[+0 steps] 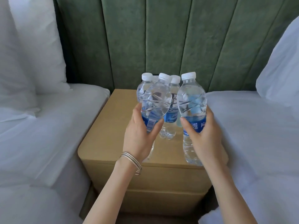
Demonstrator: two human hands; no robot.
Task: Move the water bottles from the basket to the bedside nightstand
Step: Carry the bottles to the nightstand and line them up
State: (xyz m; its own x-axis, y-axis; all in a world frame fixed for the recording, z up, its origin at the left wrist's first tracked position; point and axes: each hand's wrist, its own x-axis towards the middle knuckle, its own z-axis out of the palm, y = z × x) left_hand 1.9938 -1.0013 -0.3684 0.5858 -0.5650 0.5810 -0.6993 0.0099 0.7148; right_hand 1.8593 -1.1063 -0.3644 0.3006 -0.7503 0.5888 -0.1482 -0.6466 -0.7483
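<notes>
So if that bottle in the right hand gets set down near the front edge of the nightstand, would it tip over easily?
Probably fairly easily: the bottle in the right hand is tall and narrow. It looks full of water, so likely heavy for its size, which steadies it somewhat. Its thin, ridged plastic would probably dent under a squeeze. The nightstand top looks flat and smooth, so it could slide if nudged.

standing bottles (169,110) crowd nightstand (100,135) rear, left front corner bare
</notes>
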